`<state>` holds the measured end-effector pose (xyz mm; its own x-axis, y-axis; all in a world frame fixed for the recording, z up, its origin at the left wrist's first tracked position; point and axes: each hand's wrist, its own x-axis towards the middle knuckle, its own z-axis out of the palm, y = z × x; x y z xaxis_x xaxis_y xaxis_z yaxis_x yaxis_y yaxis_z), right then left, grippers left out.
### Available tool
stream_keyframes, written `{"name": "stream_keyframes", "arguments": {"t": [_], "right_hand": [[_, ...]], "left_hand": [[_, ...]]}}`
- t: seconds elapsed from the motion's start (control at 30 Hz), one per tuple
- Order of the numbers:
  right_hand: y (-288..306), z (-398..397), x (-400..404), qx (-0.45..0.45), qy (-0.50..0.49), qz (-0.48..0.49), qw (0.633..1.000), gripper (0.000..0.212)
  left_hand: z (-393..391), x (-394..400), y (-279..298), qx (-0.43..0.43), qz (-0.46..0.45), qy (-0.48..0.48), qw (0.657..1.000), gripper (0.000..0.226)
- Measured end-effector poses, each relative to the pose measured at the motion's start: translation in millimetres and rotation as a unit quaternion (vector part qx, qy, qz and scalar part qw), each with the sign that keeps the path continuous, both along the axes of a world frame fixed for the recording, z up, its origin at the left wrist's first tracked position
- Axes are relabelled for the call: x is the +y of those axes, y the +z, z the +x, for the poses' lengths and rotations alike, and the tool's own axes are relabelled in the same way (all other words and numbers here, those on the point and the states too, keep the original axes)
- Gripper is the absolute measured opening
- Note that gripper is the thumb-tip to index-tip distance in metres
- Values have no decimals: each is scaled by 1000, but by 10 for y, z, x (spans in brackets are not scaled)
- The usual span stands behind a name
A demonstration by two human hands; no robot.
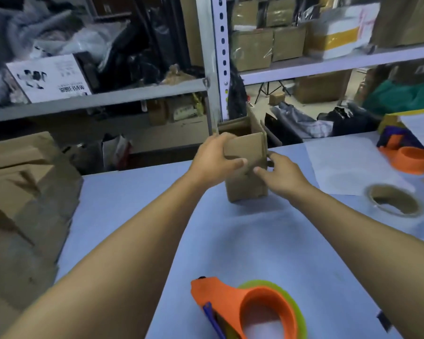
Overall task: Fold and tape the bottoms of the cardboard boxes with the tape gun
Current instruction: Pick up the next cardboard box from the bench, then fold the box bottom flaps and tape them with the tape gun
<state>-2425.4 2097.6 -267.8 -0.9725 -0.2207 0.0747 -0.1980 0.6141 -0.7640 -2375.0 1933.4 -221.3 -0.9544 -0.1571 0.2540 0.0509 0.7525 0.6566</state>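
A small brown cardboard box (246, 184) stands upright on the blue table (267, 253), far from me near the table's back edge. My left hand (214, 159) grips its upper left side, thumb across the folded top flap. My right hand (283, 174) touches the box's right side with its fingertips on the flap edge. An orange tape gun (233, 307) with a yellow-green tape roll lies on the table close to me, untouched, between my forearms.
A stack of flat cardboard boxes (17, 192) lies at the left. An empty brown tape core (394, 201) and a white sheet (348, 165) lie at the right. A second orange tape gun (411, 160) sits far right. Metal shelves (216, 69) with boxes stand behind the table.
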Motion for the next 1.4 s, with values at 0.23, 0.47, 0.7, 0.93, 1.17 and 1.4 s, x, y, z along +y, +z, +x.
{"name": "stream_keyframes", "arguments": {"t": [0.23,0.47,0.7,0.93,1.17,1.4], "right_hand": [[326,752,32,89,25,-23,995,51],[549,1879,65,6,130,-159,979,78],[412,2891,-108,140,206,-87,965,52],[174,3295,-469,164,295,-46,940,46],[-262,3247,-477,170,342,53,923,44],[-304,3073,-505,184,345,54,919,43]], "left_hand": [[916,-111,240,47,153,106,981,14],[2461,-176,268,119,334,124,927,11],[3755,-464,-73,70,195,152,967,8],[4389,-744,-209,66,-73,219,971,85],[4277,-573,-533,-54,-397,148,904,80],[3922,-592,-744,3,-404,164,900,53]]}}
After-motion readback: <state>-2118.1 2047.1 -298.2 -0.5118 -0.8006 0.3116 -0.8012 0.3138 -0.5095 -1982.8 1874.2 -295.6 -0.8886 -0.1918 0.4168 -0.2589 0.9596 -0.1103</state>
